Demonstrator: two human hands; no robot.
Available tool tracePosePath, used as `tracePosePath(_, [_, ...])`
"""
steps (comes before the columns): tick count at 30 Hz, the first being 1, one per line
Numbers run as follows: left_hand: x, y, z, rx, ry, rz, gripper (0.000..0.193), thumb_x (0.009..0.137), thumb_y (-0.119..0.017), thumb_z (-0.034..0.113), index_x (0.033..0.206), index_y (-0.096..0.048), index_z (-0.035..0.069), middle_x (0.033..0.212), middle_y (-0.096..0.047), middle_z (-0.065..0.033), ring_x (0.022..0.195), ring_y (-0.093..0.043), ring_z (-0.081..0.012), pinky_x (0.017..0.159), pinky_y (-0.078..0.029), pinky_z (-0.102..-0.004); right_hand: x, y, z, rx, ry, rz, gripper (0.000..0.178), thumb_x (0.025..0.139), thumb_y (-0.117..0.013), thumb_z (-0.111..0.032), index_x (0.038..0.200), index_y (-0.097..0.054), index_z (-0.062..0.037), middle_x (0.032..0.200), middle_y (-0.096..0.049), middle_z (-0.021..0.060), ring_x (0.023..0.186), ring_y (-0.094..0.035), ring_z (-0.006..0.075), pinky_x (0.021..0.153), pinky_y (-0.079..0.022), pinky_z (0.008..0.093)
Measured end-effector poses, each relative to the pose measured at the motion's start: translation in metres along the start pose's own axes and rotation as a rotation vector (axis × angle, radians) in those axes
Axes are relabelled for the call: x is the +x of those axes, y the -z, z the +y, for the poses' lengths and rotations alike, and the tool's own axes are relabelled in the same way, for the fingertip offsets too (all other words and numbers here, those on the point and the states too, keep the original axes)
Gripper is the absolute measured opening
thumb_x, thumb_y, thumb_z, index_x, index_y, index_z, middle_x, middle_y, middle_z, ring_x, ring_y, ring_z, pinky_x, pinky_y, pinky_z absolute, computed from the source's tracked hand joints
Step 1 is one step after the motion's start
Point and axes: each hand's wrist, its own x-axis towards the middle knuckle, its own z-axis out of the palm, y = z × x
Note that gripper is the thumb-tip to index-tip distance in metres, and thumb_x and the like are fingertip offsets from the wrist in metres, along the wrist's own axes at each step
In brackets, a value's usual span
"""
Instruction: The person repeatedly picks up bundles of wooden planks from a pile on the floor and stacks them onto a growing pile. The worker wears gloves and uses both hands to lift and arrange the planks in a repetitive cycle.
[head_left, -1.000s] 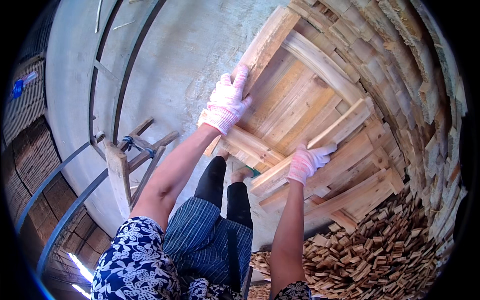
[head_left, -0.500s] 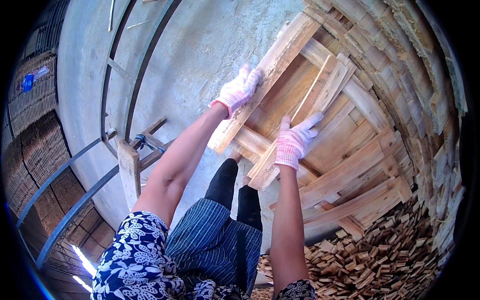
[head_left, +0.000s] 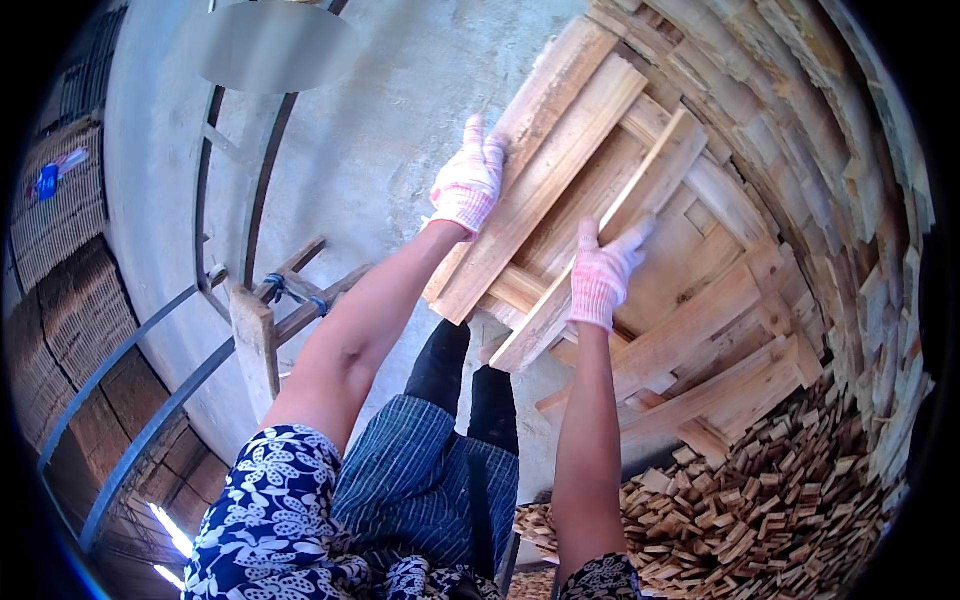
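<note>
Pale, bare timber makes up the crisscross stack (head_left: 690,305) before us. Along the stack's left side, an outer board (head_left: 555,100) and an inner board (head_left: 545,185) lie close together; we judge that these two are about in place. Over the stack's middle lies a plank (head_left: 655,170), running much the same way but apart from the inner board, so we take its placing as unfinished. The gap between them, and the bare crosspiece (head_left: 722,200) at the stack's far side, suggest the layer is only partly covered.

Our gloved left hand (head_left: 468,180) touches the outer board's edge; we cannot tell whether its fingers close on it. Our gloved right hand (head_left: 605,270) is at the plank, fingers spread apart and slightly blurred; whether they grip it, we cannot tell. Offcuts (head_left: 750,520) lie heaped just beside the stack's near side.
</note>
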Motion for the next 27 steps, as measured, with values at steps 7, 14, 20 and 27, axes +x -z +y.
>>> tracePosePath(7, [0.006, -0.017, 0.014, -0.004, -0.063, 0.067, 0.064, 0.106, -0.035, 0.053, 0.155, -0.039, 0.012, 0.141, -0.056, -0.0289, 0.122, -0.06, -0.0471, 0.104, -0.045, -0.0529, 0.032, -0.052, 0.035, 0.117, 0.385, 0.101, 0.081, 0.092, -0.067, -0.037, 0.157, -0.03, -0.0064, 0.129, -0.051, 0.0391, 0.118, -0.053, 0.0543, 0.1, -0.047, 0.0555])
tracePosePath(14, [0.015, -0.022, -0.002, -0.022, -0.088, 0.122, 0.064, 0.107, -0.03, 0.055, 0.158, -0.035, 0.016, 0.131, -0.066, -0.0249, 0.125, -0.06, -0.0439, 0.105, -0.045, -0.0475, 0.012, 0.089, 0.15, -0.628, -0.214, 0.439, 0.106, 0.08, -0.078, -0.043, 0.16, -0.017, -0.0103, 0.131, -0.049, 0.0321, 0.117, -0.054, 0.0471, 0.1, -0.046, 0.0559])
tracePosePath(20, [0.007, -0.021, 0.002, -0.036, -0.139, 0.173, 0.064, 0.107, -0.032, 0.055, 0.156, -0.038, 0.015, 0.131, -0.064, -0.0289, 0.125, -0.058, -0.0482, 0.106, -0.044, -0.0507, 0.01, 0.078, 0.143, -0.555, -0.146, 0.418, 0.104, 0.078, -0.078, -0.034, 0.16, -0.018, -0.0107, 0.12, -0.052, 0.0307, 0.106, -0.058, 0.0435, 0.093, -0.049, 0.0535])
tracePosePath(27, [0.006, -0.023, 0.008, -0.054, -0.147, 0.154, 0.066, 0.106, -0.03, 0.055, 0.157, -0.036, 0.014, 0.13, -0.063, -0.0322, 0.124, -0.058, -0.0493, 0.106, -0.045, -0.0517, 0.008, 0.011, 0.056, -0.341, 0.271, 0.233, 0.095, 0.085, -0.074, -0.032, 0.16, -0.02, -0.0109, 0.103, -0.057, 0.024, 0.094, -0.06, 0.0394, 0.079, -0.051, 0.0522])
